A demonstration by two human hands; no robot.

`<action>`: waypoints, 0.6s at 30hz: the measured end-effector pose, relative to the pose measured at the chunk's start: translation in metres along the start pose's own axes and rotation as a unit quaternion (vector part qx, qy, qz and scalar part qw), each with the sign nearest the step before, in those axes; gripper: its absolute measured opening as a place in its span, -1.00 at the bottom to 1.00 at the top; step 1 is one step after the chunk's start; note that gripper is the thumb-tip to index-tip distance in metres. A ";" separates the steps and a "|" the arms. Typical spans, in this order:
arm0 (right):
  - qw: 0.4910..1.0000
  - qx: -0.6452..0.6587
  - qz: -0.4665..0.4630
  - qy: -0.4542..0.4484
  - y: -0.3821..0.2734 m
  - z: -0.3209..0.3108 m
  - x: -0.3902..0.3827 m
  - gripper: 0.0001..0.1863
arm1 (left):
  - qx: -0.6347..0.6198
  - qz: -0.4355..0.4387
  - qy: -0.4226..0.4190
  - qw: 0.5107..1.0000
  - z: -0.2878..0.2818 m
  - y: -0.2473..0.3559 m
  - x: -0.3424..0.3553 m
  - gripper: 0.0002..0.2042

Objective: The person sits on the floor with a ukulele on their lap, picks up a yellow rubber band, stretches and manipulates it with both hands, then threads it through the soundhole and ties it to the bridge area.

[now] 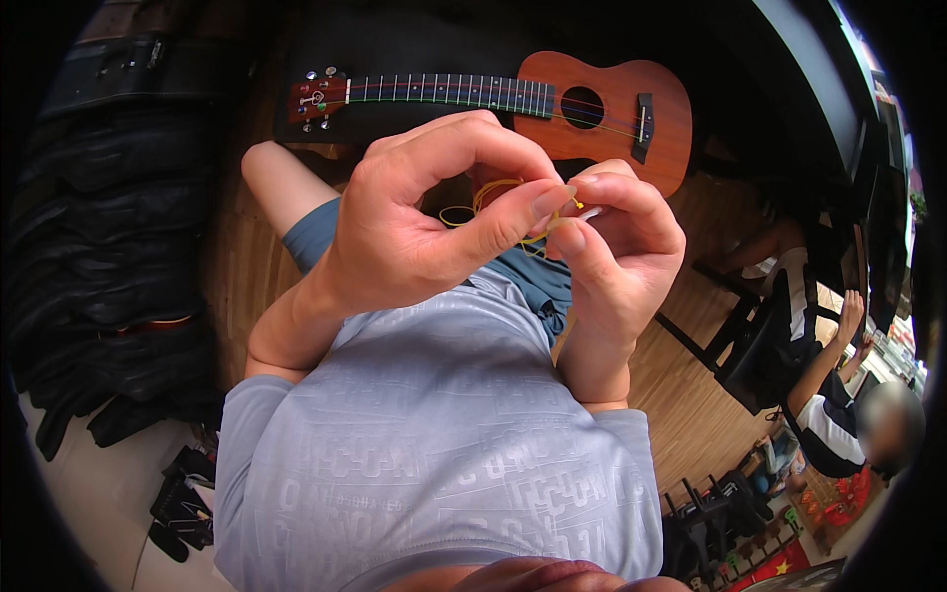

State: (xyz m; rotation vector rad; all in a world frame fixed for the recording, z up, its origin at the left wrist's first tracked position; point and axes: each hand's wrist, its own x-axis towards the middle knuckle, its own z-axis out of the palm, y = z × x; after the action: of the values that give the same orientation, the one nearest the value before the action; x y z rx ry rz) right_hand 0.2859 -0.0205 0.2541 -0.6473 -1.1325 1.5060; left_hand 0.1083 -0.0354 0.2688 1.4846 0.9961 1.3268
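In front of my chest, both hands meet around a thin yellow instrument string (481,197), which hangs in loose loops. My left hand (434,212) is closed, pinching the string between thumb and index finger. Its fingertips touch those of my right hand (623,237), which is also closed in a pinch near a small knotted end of the string. A small white bit shows at the right fingertips; I cannot tell what it is. Beyond my hands lies a brown ukulele (619,116), its headstock to the left and its body to the right, with strings along the neck.
The ukulele rests on a black surface (424,44). Black instrument cases (118,227) are stacked along the left. On the right, a person (829,424) sits with raised arms near a black seat (755,375). Wooden floor (691,395) shows between us.
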 end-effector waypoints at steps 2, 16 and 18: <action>1.000 -0.001 0.000 0.003 0.000 0.000 -0.001 -0.67 | 0.001 0.002 -0.002 1.000 0.000 0.001 0.000 -0.89; 0.999 -0.030 0.031 0.011 -0.005 0.005 -0.005 -0.85 | -0.012 -0.046 0.036 0.998 -0.001 0.005 -0.007 -0.94; 1.000 -0.009 0.011 0.027 -0.001 0.002 -0.003 -0.84 | -0.059 -0.099 0.064 0.991 -0.002 0.003 -0.010 -0.94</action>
State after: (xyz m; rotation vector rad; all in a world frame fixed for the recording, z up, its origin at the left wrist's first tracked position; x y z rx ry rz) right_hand 0.2856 -0.0241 0.2553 -0.7106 -1.1014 1.4912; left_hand 0.1054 -0.0452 0.2693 1.1922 1.0983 1.3256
